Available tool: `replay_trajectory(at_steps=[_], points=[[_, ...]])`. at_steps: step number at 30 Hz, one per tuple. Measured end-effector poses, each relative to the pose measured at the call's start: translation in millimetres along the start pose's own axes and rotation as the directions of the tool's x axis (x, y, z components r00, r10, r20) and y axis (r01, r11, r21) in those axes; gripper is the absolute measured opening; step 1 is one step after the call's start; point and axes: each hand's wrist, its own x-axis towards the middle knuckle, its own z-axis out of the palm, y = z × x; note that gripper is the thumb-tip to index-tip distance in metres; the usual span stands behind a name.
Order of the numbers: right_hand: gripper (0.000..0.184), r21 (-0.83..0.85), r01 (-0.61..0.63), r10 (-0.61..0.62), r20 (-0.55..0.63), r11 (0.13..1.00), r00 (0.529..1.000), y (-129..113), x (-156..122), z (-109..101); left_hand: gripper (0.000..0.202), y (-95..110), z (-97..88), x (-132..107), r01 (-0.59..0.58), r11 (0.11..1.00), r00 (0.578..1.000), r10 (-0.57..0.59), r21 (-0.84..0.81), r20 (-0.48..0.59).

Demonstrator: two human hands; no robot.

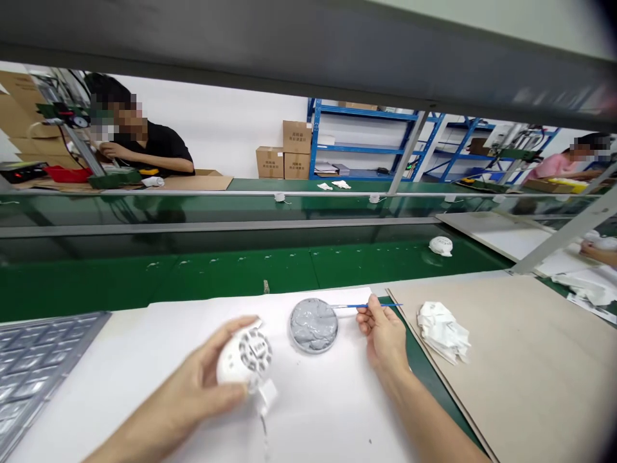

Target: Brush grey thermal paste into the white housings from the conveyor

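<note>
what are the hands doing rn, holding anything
Left hand: closed, holding a white mask.
Right hand: closed, pinching a blue brush.

I'm watching what's clearly a mfg workshop, prob a small assembly line. A long green conveyor belt [241, 273] is stretching across the room, w/ a white moulded cup [441, 245] sitting on it & a matching white moulded piece [244, 357] showing at the near bench. A person in a black top [159, 151] is working at a far station beside a bench-mounted machine [62, 116], & a person in a pink top [554, 167] is working further right. Blue steel racking [361, 138] & cardboard cartons [295, 149] are standing along the back wall.
</note>
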Motion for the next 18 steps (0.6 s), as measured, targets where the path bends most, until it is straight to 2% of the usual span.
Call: replay_trajectory(at_steps=[2,4,7,10,18], points=[[0.043,-0.031,0.011,-0.012,-0.003,0.999,1.000,-0.1,-1.2,-0.3,0.088,-20.3,18.0,-8.3,0.089,0.990,0.993,-0.079,-0.106,0.090],[0.043,-0.089,0.045,-0.045,0.003,0.995,0.999,1.1,-2.5,-0.3,0.085,-33.0,32.0,-8.7,0.121,0.981,0.983,-0.097,-0.152,0.155],[0.043,-0.155,0.116,-0.114,0.022,0.981,0.993,5.4,-4.8,0.7,0.081,-40.3,42.7,-3.8,0.120,0.977,0.972,-0.080,-0.177,0.219],[0.042,-0.172,0.169,-0.163,0.049,0.971,0.985,10.9,-6.6,3.5,0.075,-42.3,44.8,-0.2,0.118,0.977,0.958,-0.065,-0.177,0.279],[0.040,-0.223,0.240,-0.231,0.067,0.945,0.971,16.4,-7.3,10.7,0.061,-45.6,49.3,0.2,0.087,0.964,0.972,-0.026,-0.252,0.234]])
